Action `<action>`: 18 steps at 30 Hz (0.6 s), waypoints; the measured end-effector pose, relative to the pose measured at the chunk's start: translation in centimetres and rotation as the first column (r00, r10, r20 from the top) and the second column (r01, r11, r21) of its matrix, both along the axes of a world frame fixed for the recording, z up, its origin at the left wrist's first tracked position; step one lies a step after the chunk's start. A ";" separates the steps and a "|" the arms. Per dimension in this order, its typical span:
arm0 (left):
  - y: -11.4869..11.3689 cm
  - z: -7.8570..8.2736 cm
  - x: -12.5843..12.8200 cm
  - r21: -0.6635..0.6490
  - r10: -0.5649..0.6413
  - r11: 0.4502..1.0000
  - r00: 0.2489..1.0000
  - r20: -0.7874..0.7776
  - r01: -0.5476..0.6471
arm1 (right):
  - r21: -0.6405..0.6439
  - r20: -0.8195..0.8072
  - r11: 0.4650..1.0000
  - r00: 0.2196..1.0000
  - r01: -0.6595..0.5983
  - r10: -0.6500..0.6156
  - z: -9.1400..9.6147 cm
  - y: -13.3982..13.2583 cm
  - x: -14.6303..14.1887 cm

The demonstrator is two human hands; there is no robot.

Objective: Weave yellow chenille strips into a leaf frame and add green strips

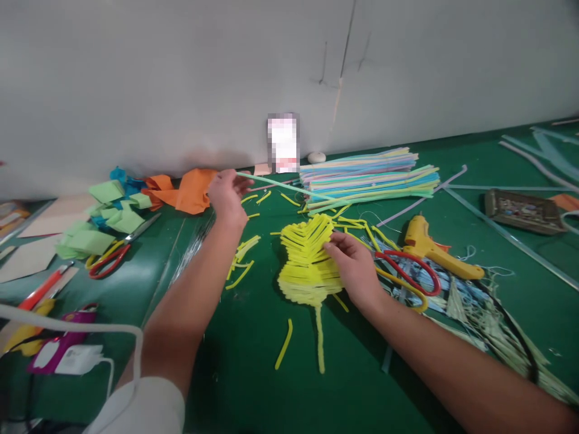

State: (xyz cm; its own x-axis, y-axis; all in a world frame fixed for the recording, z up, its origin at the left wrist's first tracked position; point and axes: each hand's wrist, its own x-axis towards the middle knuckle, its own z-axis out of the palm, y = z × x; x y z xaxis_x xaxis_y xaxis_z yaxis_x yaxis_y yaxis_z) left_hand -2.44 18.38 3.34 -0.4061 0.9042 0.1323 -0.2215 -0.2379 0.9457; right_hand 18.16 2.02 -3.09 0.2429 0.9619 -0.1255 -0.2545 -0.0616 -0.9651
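Note:
My left hand is raised, its fingers closed on the end of a pale green pipe cleaner. That strip slants right and down to the bundled pipe cleaners in pastel colours. A yellow leaf shape made of pipe cleaner pieces lies on the green table, paler toward its base, its stem pointing at me. At the leaf's right edge, my right hand pinches it between thumb and fingers. Short yellow pieces are scattered around the leaf.
Red-and-yellow scissors and a yellow glue gun lie right, over blue and green tassels. Another pair of scissors and green paper pieces are left. A blurred phone leans on the wall. A bead tray stands far right.

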 end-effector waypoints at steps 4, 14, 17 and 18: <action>-1.5 2.1 -2.9 0.122 0.250 0.954 0.951 0.184 -0.275 | -0.007 -0.032 1.000 0.999 0.013 -0.013 0.5 -0.1 0.0; -5.7 0.5 -2.0 -0.053 0.114 0.993 0.975 0.192 -0.106 | -0.074 -0.140 0.996 0.988 0.054 -0.064 1.1 -0.2 0.0; -7.1 -1.2 -0.8 -0.027 -0.021 0.999 1.000 0.019 0.021 | -0.064 -0.149 0.996 0.986 0.067 -0.076 1.0 -0.4 0.0; -7.5 -1.6 -0.6 -0.007 0.028 1.000 0.997 -0.068 -0.028 | -0.063 -0.151 0.996 0.986 0.065 -0.074 1.1 -0.4 0.0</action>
